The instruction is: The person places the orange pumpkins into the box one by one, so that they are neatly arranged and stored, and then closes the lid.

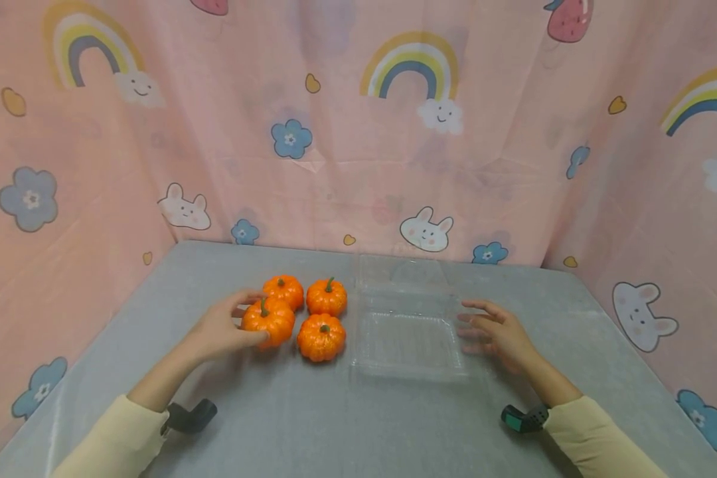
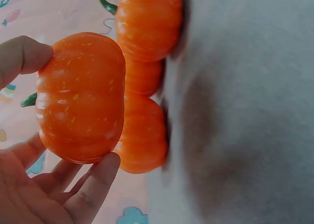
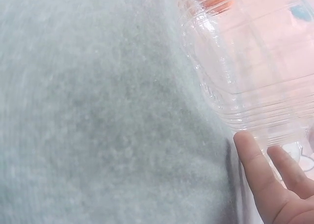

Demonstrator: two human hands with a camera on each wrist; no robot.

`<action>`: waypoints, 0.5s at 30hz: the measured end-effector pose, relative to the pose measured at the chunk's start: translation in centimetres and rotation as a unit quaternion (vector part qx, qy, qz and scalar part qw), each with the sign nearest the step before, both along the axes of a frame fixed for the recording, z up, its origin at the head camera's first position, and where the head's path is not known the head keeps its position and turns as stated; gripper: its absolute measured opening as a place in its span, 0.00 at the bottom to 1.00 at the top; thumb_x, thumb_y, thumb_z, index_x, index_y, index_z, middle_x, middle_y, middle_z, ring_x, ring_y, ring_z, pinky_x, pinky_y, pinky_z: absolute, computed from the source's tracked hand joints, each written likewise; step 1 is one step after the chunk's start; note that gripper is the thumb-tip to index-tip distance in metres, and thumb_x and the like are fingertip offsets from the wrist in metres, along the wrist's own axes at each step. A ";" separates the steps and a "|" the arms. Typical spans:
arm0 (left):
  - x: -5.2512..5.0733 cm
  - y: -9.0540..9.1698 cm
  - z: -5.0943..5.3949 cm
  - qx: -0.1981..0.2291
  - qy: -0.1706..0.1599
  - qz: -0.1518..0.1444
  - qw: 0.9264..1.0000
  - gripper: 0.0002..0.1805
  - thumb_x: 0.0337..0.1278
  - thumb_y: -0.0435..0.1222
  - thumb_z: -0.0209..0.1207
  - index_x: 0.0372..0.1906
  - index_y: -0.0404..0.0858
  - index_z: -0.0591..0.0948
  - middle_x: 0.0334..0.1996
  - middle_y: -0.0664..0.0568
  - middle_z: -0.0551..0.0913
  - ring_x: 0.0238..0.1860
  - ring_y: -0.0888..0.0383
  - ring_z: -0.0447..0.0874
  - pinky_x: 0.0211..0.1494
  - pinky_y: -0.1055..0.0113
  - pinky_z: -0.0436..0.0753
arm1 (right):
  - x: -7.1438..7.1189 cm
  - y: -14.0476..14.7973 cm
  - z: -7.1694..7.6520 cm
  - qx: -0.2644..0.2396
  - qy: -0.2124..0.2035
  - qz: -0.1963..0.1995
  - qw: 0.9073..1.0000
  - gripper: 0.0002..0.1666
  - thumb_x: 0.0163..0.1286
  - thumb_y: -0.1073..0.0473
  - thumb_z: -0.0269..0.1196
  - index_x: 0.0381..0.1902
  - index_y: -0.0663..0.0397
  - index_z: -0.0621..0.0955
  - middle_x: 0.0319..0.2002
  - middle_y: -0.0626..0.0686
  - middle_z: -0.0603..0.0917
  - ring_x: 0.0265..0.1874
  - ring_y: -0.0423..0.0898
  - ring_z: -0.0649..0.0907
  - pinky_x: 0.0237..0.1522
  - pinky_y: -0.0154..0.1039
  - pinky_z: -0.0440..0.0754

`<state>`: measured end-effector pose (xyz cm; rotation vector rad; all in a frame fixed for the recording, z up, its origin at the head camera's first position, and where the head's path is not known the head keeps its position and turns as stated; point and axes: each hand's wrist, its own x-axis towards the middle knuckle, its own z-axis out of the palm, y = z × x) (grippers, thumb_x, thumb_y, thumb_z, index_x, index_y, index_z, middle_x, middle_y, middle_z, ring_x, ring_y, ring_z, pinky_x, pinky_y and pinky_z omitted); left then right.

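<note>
Left of middle, the left hand (image 1: 222, 328) holds an orange pumpkin (image 1: 271, 324). Right of middle, the right hand (image 1: 500, 337), fingers out, is by a clear plastic box (image 1: 412, 342).

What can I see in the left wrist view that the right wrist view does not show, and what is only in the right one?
Only the left wrist view shows the left hand, holding an orange pumpkin between thumb and fingers, its green stem, and three more pumpkins behind.

Only the right wrist view shows the right hand and, beside its fingertips, the clear plastic clamshell box.

Both share the grey tabletop, the pink printed curtain and something orange, in the right view only a partial patch through plastic.
</note>
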<state>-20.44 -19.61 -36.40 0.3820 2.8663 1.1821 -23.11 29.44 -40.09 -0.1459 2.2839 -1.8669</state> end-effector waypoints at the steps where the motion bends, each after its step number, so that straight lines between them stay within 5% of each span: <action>1: 0.0 0.1 0.2 0.001 0.002 0.000 1.000 0.37 0.46 0.45 0.68 0.64 0.39 0.70 0.63 0.38 0.73 0.57 0.38 0.75 0.55 0.47 0.80 | 0.0 0.0 0.0 0.000 0.000 0.000 1.000 0.23 0.75 0.57 0.52 0.65 0.56 0.69 0.63 0.67 0.74 0.48 0.49 0.85 0.42 0.52 0.86; 15: -0.7 2.5 1.6 0.034 0.022 -0.021 0.999 0.37 0.45 0.44 0.69 0.64 0.43 0.72 0.63 0.43 0.74 0.59 0.40 0.74 0.57 0.49 0.80 | -0.1 -0.2 0.0 0.003 -0.004 -0.006 1.000 0.25 0.74 0.57 0.53 0.65 0.58 0.68 0.64 0.70 0.71 0.48 0.50 0.85 0.42 0.52 0.86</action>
